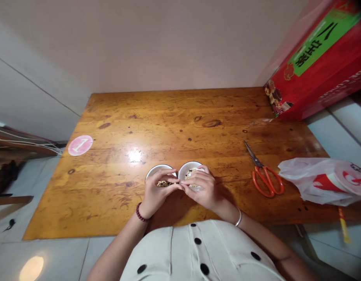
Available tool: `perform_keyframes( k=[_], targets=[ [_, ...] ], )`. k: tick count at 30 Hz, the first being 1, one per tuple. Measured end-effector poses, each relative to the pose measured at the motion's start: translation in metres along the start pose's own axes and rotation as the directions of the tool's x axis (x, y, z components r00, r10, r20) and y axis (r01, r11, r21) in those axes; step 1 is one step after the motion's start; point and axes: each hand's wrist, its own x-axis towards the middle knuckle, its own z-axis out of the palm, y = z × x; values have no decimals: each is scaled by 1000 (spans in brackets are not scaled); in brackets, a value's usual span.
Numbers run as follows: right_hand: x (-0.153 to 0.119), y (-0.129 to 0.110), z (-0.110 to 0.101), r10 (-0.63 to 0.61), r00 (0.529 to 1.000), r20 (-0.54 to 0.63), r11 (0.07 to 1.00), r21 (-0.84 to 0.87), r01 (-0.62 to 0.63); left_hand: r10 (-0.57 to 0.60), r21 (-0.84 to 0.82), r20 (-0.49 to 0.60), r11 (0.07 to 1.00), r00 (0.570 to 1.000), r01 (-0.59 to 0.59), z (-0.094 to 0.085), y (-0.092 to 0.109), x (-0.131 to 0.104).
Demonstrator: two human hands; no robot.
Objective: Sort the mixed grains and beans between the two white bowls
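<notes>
Two small white bowls stand side by side near the table's front edge. Over the left bowl is my left hand, and my right hand is over the right bowl. Pale and dark beads or beans lie in the left bowl, and similar small pieces are in the right one. The fingertips of both hands meet in a pinch between the bowls. Whatever they hold, if anything, is too small to make out.
Orange-handled scissors lie right of the bowls. Farther right is a cup in a clear plastic bag. A red box stands at the back right. A pink round label is at the left.
</notes>
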Motion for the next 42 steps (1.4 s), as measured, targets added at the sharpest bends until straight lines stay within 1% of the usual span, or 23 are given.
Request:
perform_keyframes(
  k=[4, 10, 17, 23, 30, 37, 42],
  targets=[
    [0, 0, -1, 1, 1000, 9, 1000, 3, -1, 25, 16, 8, 1000, 1000, -25, -1, 1, 1],
    [2, 0, -4, -9, 1000, 28, 1000, -5, 10, 12, 35, 25, 999, 1000, -13, -4, 0, 1],
    [-1, 3, -1, -16, 999, 37, 1000, 4, 15, 79, 113, 94, 990, 992, -89, -9, 2, 4],
    [-5, 3, 0, -10, 1000, 16, 1000, 0, 10, 102, 106, 140, 987, 985, -118, -11, 3, 5],
    [-1, 0, -2, 25, 999, 22, 1000, -6, -25, 122, 120, 148, 983, 982, -140, -10, 7, 7],
    [3, -3, -5, 18, 999, 32, 1000, -23, -17, 106, 135, 144, 983, 984, -125, -10, 7, 5],
    [0, -1, -4, -4, 999, 42, 1000, -6, 4, 122, 135, 148, 981, 981, -142, -10, 6, 5]
  ],
)
